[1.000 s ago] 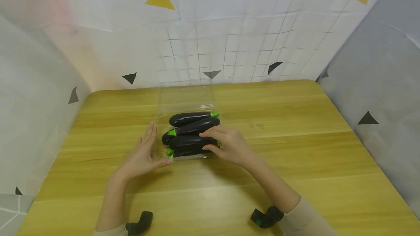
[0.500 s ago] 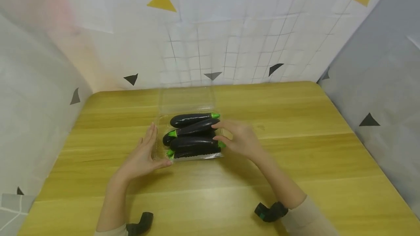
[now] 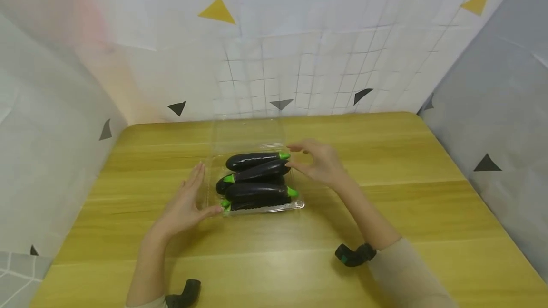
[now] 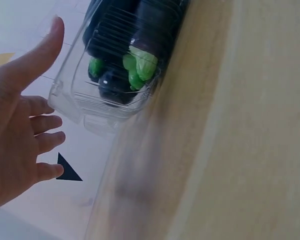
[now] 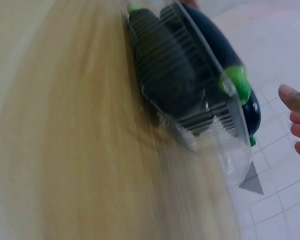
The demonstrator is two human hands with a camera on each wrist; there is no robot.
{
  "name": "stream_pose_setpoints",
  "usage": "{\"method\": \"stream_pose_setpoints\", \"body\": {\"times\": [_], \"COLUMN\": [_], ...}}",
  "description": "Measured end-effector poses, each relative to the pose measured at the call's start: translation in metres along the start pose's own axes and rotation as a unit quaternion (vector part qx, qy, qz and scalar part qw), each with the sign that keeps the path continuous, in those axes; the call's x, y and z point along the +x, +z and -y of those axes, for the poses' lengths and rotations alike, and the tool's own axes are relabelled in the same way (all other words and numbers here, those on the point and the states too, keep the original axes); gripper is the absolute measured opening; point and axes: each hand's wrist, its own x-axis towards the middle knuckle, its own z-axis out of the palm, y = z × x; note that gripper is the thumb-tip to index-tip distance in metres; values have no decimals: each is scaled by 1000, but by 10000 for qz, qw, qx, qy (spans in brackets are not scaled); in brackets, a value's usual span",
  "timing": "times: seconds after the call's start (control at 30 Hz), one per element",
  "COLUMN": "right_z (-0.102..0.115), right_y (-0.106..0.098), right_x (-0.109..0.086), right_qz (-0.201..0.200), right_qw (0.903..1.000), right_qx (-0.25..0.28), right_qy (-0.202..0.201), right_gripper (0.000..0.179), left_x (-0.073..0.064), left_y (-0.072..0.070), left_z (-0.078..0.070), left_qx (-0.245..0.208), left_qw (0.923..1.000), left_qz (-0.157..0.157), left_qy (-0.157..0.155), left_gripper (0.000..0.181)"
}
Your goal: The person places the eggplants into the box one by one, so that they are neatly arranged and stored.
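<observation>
A clear plastic clamshell box [image 3: 274, 209] holds several dark eggplants with green stems. The front eggplant [image 3: 257, 191] lies with its stem to the right; another [image 3: 262, 171] slants across the middle, and one more [image 3: 252, 161] lies at the back. My left hand [image 3: 181, 206] stands along the box's left end, fingers and thumb spread, the thumb tip by the front left corner. My right hand [image 3: 323, 164] hovers off the far right corner, thumb and fingers apart with nothing between them, its thumb tip near the slanted eggplant's end.
The box's clear lid [image 3: 247, 134] is folded back toward the rear wall. A wooden table [image 3: 265, 260] carries the box. White sheets [image 3: 180, 70] with coloured triangles enclose the back and sides. A black camera mount [image 3: 354, 255] sticks out from the right wrist.
My right hand has left the front eggplant and moved back and to the right, uncovering its green stem. My left hand keeps its place at the box. The head view has tilted slightly up.
</observation>
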Motion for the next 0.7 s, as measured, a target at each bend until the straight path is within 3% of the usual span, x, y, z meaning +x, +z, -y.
{"method": "stream_pose_setpoints", "body": {"times": [0.3, 0.7], "right_z": [-23, -45], "right_y": [13, 26], "right_x": [11, 17], "right_qz": [162, 356], "right_qw": [9959, 9908], "right_qx": [-243, -521], "right_qy": [853, 1196], "right_gripper": [51, 46], "left_x": [4, 8], "left_y": [-7, -13], "left_z": [-4, -6], "left_qx": [101, 232], "left_qw": [9999, 9996], "left_qz": [-105, -136], "left_qy": [-30, -41], "left_gripper": [113, 113]}}
